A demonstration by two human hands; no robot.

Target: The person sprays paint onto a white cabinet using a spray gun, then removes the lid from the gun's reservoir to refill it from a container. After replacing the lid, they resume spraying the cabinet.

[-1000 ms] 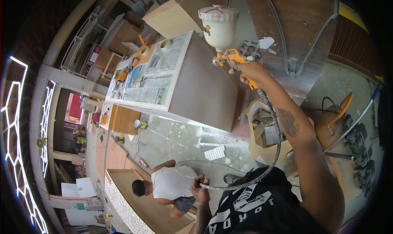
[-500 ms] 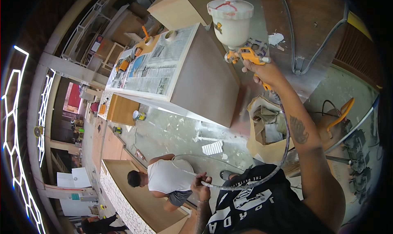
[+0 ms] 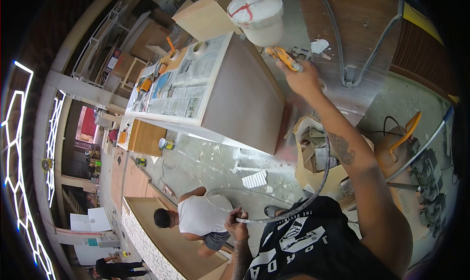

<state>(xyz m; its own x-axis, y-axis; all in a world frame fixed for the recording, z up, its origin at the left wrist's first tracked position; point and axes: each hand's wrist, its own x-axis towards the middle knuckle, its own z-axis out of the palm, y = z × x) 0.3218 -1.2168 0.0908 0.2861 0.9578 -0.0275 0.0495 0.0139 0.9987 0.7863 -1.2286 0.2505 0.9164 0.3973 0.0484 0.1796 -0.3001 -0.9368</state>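
Observation:
My right hand (image 3: 302,77) grips an orange spray gun (image 3: 284,58) with a white, red-marked cup (image 3: 256,18), beside the upper end of a pale cabinet's grey-white side panel (image 3: 245,96). The fingers are partly hidden behind the gun. My left hand (image 3: 236,221) is closed around a grey, paint-spotted hose (image 3: 293,212) in front of my black shirt. The hose loops up beneath my right forearm. Newspaper (image 3: 183,84) covers the cabinet's adjoining face, with tape rolls and orange tools on it.
A person in a white top (image 3: 203,214) bends beside a long wooden panel (image 3: 166,238). Another person in black (image 3: 117,269) is farther off. An open bag of scraps (image 3: 313,177) and an orange-handled machine (image 3: 399,157) are near my right arm. A paint can (image 3: 166,144) sits beyond the cabinet.
My right hand and the spray gun have moved left and slightly up in the view, and the cup has tilted, showing more of its lid. My left hand still holds the hose.

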